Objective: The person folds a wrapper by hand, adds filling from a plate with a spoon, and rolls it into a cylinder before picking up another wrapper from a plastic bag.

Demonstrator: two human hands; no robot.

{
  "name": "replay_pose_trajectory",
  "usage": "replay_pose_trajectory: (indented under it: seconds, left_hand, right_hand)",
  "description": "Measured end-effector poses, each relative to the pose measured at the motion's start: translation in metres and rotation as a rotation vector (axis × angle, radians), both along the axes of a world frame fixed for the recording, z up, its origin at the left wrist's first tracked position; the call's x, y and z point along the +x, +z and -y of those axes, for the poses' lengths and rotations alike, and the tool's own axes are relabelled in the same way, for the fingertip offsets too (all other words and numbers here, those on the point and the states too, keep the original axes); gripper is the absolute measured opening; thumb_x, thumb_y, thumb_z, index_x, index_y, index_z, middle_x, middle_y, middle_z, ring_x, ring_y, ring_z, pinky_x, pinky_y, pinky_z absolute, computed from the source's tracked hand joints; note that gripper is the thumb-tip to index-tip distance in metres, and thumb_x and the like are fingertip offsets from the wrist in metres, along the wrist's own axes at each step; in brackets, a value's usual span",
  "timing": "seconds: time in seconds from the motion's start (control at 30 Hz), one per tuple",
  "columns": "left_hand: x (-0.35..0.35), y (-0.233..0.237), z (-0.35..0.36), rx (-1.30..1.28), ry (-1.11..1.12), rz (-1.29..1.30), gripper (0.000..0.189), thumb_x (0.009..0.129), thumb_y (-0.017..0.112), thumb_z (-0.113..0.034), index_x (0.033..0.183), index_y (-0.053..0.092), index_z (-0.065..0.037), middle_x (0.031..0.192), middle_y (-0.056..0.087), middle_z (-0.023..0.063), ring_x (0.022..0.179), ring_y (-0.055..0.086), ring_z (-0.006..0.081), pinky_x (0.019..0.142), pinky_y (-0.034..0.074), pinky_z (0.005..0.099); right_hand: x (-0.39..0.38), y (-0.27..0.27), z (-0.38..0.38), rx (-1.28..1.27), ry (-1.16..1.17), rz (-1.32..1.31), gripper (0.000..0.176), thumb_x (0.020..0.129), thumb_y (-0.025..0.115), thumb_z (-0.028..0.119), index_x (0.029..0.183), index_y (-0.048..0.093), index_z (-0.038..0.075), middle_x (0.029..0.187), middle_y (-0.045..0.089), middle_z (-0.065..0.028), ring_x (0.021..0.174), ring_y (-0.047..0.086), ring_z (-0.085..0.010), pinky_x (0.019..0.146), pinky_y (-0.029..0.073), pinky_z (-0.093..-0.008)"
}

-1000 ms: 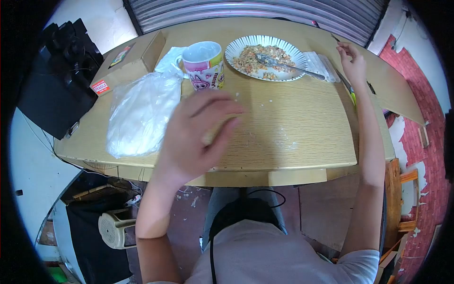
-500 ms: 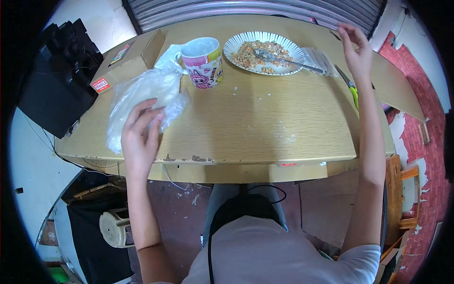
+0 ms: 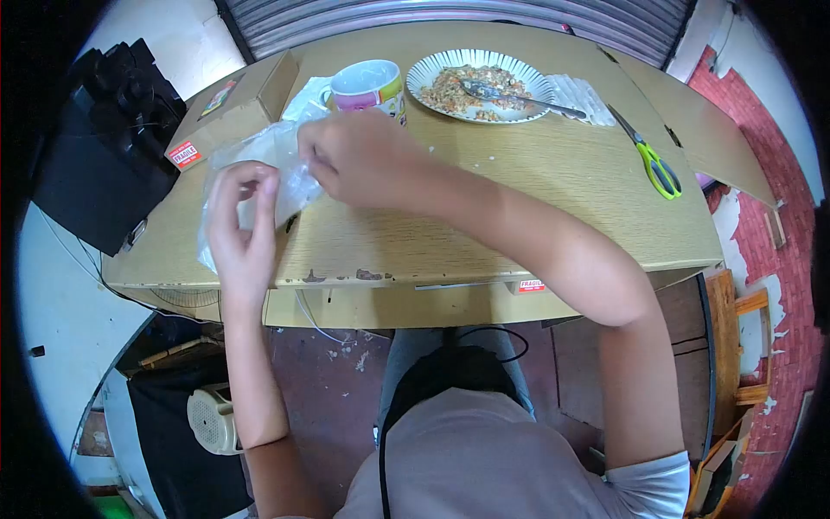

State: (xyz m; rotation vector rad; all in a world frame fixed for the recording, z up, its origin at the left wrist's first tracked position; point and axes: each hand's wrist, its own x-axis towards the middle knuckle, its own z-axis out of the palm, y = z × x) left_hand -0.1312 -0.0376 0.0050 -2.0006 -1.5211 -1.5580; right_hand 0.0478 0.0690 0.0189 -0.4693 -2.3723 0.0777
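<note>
My left hand (image 3: 245, 212) is raised at the table's left front, its fingers curled toward the thumb in a pinch. Close by, my right hand (image 3: 353, 160) is closed and slightly smeared by motion, reaching across from the right. A crumpled clear plastic bag (image 3: 226, 164) lies behind and between both hands, overlapped by them. I cannot tell what either hand pinches. Just beyond my right hand stands a patterned mug (image 3: 367, 91), its lower part hidden by that hand. A small dark thing (image 3: 291, 223) shows beside my left hand.
A fluted paper plate (image 3: 421, 95) holds rice-like food (image 3: 467, 86) with a spoon (image 3: 536, 105) across it. Folded tissue (image 3: 584, 99) lies beside it. Green-handled scissors (image 3: 657, 169) rest at the right. A cardboard box (image 3: 246, 104) and black equipment (image 3: 112, 156) stand left.
My right hand has swung from above the scissors at right to the left, near the mug and bag. The fingers of my left hand have curled in toward the thumb.
</note>
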Motion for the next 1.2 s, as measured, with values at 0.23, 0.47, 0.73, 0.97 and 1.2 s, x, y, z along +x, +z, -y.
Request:
replay_pose_trajectory:
  seconds: [0.23, 0.47, 0.73, 0.97, 1.2]
  left_hand:
    - [-0.011, -0.010, 0.028, -0.072, 0.381, -0.290, 0.016, 0.091, 0.074, -0.013, 0.105, 0.073, -0.004, 0.099, 0.072, 0.0092, 0.094, 0.065, 0.0286, 0.093, 0.046, 0.0373]
    - [-0.011, -0.004, 0.028, 0.031, 0.212, 0.199, 0.013, 0.101, 0.056, 0.005, 0.099, 0.069, 0.003, 0.112, 0.070, 0.0102, 0.099, 0.065, 0.0181, 0.090, 0.049, 0.0323]
    - [-0.007, 0.005, 0.035, -0.185, 0.243, -0.108, 0.038, 0.087, 0.043, 0.016, 0.105, 0.070, -0.002, 0.116, 0.062, 0.0181, 0.103, 0.063, 0.0313, 0.092, 0.050, 0.0345]
    - [-0.001, -0.009, 0.034, -0.081, 0.261, -0.177, 0.040, 0.089, 0.063, 0.002, 0.127, 0.071, -0.007, 0.129, 0.060, 0.0205, 0.126, 0.059, 0.0382, 0.106, 0.047, 0.0436]
    - [-0.004, -0.019, 0.034, -0.136, 0.211, -0.082, 0.053, 0.085, 0.073, 0.001, 0.136, 0.064, -0.008, 0.137, 0.055, 0.0216, 0.131, 0.055, 0.0390, 0.111, 0.044, 0.0457]
  right_hand:
    - [0.005, 0.010, 0.005, -0.172, 0.168, -0.394, 0.016, 0.087, 0.072, 0.014, 0.091, 0.064, 0.002, 0.078, 0.065, -0.0129, 0.074, 0.067, -0.0258, 0.067, 0.053, -0.0397]
    - [0.008, 0.012, 0.013, 0.545, 0.238, -0.163, 0.009, 0.086, 0.065, 0.009, 0.093, 0.061, 0.005, 0.098, 0.062, -0.0095, 0.088, 0.068, -0.0250, 0.074, 0.056, -0.0383]
    - [-0.021, -0.030, 0.019, 0.219, 0.193, -0.143, 0.012, 0.086, 0.066, 0.011, 0.096, 0.066, 0.004, 0.098, 0.064, -0.0090, 0.095, 0.067, -0.0278, 0.083, 0.055, -0.0397]
    - [-0.017, -0.034, 0.006, 0.050, 0.244, -0.166, 0.011, 0.086, 0.072, 0.017, 0.092, 0.070, 0.008, 0.097, 0.067, -0.0081, 0.099, 0.067, -0.0298, 0.087, 0.051, -0.0446]
    - [-0.020, -0.036, 0.011, 0.030, 0.219, -0.164, 0.008, 0.085, 0.074, 0.019, 0.089, 0.071, 0.014, 0.099, 0.067, -0.0034, 0.099, 0.067, -0.0242, 0.084, 0.046, -0.0433]
